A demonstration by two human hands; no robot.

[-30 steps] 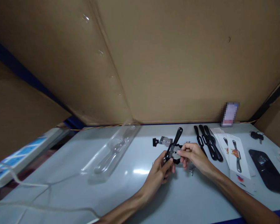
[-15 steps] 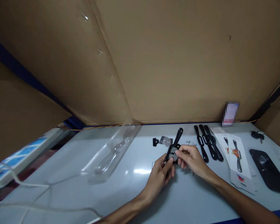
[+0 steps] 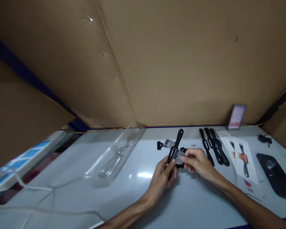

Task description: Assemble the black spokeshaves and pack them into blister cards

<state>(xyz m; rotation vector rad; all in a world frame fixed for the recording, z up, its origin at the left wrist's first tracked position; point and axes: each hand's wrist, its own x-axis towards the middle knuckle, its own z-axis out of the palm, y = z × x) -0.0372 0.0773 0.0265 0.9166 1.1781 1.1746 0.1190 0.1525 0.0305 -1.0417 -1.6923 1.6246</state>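
Observation:
My left hand (image 3: 160, 175) is closed around the lower end of a black spokeshave body (image 3: 178, 138), whose upper handle slants up and away. Between thumb and fingers, my right hand (image 3: 199, 163) pinches a flat grey metal blade (image 3: 180, 157) against the body's middle. My left thumb also lies close to the blade's edge. Black parts partly show behind the blade. Beyond my hands lie a black cap piece (image 3: 160, 145) and several metal blades (image 3: 169, 144). Small screws (image 3: 193, 145) rest just past my right fingers.
Several more black spokeshave bodies (image 3: 214, 146) lie to the right, beside printed cards (image 3: 250, 162). Farther right are a dark flat slab (image 3: 276, 175) and keys (image 3: 264, 138). A clear plastic blister pack (image 3: 116, 152) lies left; a power strip (image 3: 23, 159) borders the table.
The blade has shifted slightly to the right relative to the spokeshave body, uncovering the slots in its middle. The body now tilts a little further left.

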